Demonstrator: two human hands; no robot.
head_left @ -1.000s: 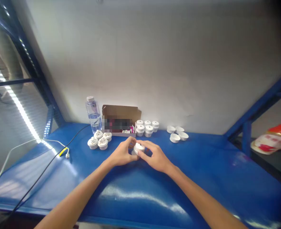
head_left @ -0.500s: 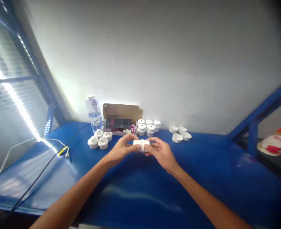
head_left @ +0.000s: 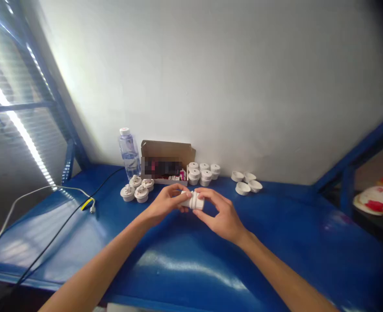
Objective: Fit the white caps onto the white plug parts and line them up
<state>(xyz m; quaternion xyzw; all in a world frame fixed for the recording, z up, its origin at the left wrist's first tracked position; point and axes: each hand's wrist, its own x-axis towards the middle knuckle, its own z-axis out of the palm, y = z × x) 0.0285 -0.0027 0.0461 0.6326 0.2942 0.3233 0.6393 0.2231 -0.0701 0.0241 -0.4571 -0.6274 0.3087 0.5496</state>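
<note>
A white round plastic housing [head_left: 196, 201] with a raised ring round its middle lies on its side in the air between my hands, over the blue table. My left hand [head_left: 168, 200] is closed on its left end, thumb in front. My right hand [head_left: 222, 213] grips the right end, fingers on top and thumb below. Behind stand several similar white housings [head_left: 206, 177] with a small hole on top. To the left are several white round pieces [head_left: 141, 193] with fittings on top. Several shallow white cups [head_left: 242, 188] sit at the right.
An open cardboard box [head_left: 168, 149] with small parts stands against the wall beside a clear water bottle [head_left: 129, 151]. A black cable [head_left: 64, 222] and a white cable [head_left: 16, 203] with a plug cross the left side. Blue frame posts [head_left: 345, 190] flank the table.
The white housing has tilted, its right end now lower. My right fingers have shifted over its top, with the thumb moved beneath. My left hand keeps its hold.
</note>
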